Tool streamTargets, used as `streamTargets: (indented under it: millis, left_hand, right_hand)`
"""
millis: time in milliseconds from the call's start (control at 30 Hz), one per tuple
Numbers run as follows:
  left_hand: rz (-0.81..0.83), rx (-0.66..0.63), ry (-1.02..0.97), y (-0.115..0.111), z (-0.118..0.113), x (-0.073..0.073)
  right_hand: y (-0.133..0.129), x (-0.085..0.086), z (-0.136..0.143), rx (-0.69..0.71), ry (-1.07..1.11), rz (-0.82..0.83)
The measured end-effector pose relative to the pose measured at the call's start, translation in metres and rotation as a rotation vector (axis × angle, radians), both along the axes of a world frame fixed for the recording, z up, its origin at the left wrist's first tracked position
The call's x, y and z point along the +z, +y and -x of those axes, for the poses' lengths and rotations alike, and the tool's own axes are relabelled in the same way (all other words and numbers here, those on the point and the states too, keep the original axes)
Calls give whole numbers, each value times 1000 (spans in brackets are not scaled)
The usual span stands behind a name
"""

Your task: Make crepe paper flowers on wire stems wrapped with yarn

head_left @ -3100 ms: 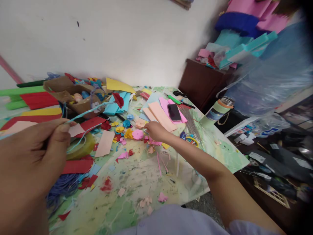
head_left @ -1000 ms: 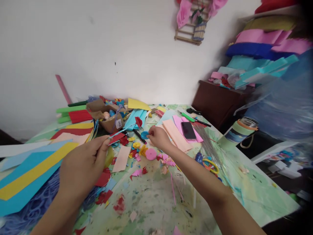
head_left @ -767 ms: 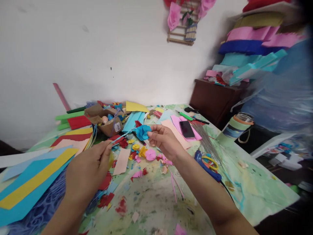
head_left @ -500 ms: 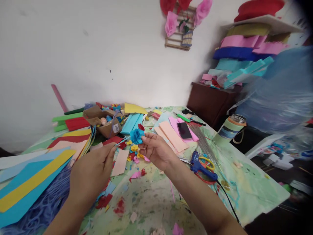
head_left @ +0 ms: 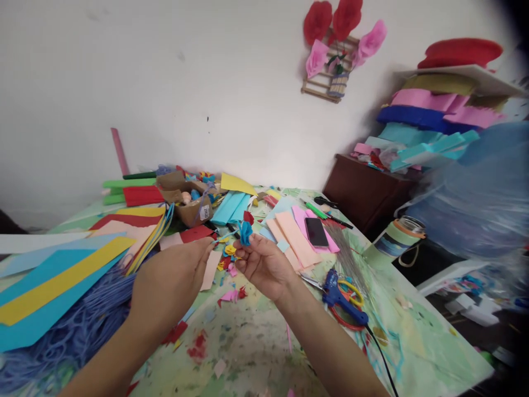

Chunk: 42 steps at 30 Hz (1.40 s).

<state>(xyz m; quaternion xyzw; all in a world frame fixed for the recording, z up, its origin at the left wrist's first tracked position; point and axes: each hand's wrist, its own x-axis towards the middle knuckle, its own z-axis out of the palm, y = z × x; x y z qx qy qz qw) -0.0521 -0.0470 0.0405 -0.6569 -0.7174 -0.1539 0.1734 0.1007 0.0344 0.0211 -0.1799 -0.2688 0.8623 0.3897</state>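
A small blue paper flower (head_left: 244, 233) on a thin light-blue stem (head_left: 225, 237) is held between my hands above the table. My left hand (head_left: 173, 275) has its fingers closed round the stem's far end. The thumb and fingertips of my right hand (head_left: 264, 262) pinch the flower at its base, with the lower fingers curled. Just behind the flower shows a bit of red paper (head_left: 248, 217). Scraps of yellow, red and pink paper (head_left: 230, 250) lie on the table beneath.
Blue yarn (head_left: 95, 309) and coloured paper strips (head_left: 61, 275) lie left; a cardboard box (head_left: 192, 212) stands behind. Right are a phone (head_left: 316, 231), a blue glue gun (head_left: 341, 300) with cord, scissors (head_left: 312, 281), wires (head_left: 349, 253) and a bottle (head_left: 394, 240) near the table edge.
The view has shifted, so the wall decoration sits lower and further right. The blue flower has turned from facing me to a more sideways angle. Both hands keep their hold.
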Motion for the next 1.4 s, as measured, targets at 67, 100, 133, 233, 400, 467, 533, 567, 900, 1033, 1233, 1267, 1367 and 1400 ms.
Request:
streamTargets:
  millis: [67, 100, 133, 233, 400, 467, 533, 567, 900, 1033, 1233, 1267, 1367, 1400]
  left_hand:
    - [9, -6, 21, -1, -1, 0]
    - [12, -9, 33, -1, -1, 0]
    - [11, -11, 43, -1, -1, -1]
    - [-4, -22, 59, -1, -1, -3]
    - [5, -5, 51, -1, 0, -5]
    - [10, -10, 53, -1, 1, -4]
    - [7, -23, 48, -1, 1, -3]
    - [7, -25, 46, -1, 1, -3]
    - [29, -18, 27, -3, -2, 2]
    - [50, -16, 28, -4, -2, 0]
    - [44, -32, 34, -3, -4, -1]
    - [45, -33, 38, -3, -4, -2]
    - [70, -31, 41, -3, -5, -3]
    - [80, -29, 42, -2, -6, -4]
  right_hand:
    - [-1, 0, 2, 12, 4, -14]
    - [-1, 0, 2, 21, 5, -20]
    - [-2, 0, 3, 29, 6, -25]
    - [-2, -2, 3, 46, 3, -30]
    - [-4, -3, 1, 74, 15, -27]
    - [-6, -2, -1, 91, 21, -32]
    - [-7, -2, -1, 109, 23, -38]
    - [-8, -1, -2, 118, 24, -42]
    - [-11, 1, 1, 113, 10, -21]
    - [-14, -1, 6, -80, -67, -122]
    - [-13, -5, 11, -339, -198, -296]
    - [-12, -6, 11, -358, -213, -306]
    - [-8, -7, 11, -395, -256, -328]
    - [-6, -8, 11, -409, -272, -339]
